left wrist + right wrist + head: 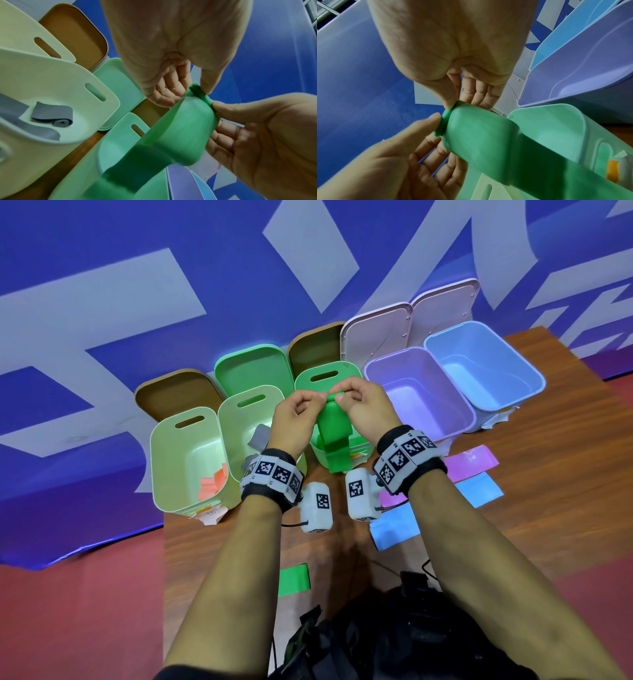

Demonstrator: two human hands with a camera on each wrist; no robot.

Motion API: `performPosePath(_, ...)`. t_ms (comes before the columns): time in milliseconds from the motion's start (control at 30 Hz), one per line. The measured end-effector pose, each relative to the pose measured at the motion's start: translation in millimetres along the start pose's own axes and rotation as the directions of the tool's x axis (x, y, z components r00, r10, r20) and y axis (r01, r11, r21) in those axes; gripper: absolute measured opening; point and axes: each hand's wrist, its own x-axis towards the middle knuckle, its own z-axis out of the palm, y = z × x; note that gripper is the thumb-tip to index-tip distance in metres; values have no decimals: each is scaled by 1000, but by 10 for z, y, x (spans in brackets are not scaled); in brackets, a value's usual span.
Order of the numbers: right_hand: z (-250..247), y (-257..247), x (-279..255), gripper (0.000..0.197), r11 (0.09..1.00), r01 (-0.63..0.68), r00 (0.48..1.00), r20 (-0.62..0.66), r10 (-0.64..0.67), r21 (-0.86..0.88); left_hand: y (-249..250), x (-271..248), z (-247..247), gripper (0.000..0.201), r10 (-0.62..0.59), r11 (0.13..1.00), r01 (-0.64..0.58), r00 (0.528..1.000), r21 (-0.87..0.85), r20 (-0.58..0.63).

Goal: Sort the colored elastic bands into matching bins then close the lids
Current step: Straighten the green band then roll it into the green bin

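- Two hands, left hand (297, 419) and right hand (363, 409), pinch the rolled top of a green band (334, 436) with their fingers (208, 86), over the green bin (329, 378).
- Band hangs toward the counter (548, 474).
- Small tags on bin fronts; writing unreadable.

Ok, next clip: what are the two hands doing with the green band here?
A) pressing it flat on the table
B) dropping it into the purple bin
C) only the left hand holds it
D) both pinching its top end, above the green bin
D: the left hand and right hand both pinch the top end of the green band, which hangs over the green bin.
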Motion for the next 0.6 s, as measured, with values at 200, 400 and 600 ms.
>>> performPosePath(200, 16, -6, -7, 10, 1000, 10, 1000, -10, -10, 20, 21, 3, -17, 11, 39, 999, -39, 999, -1, 1)
performPosePath(400, 2, 2, -15, 14, 999, 6, 1000, -7, -6, 34, -23, -11, -5, 5, 13, 1000, -13, 1000, -5, 8)
performPosePath(600, 6, 6, -28, 12, 999, -1, 1000, -7, 1, 41, 5, -6, -6, 5, 37, 999, -37, 999, 2, 17)
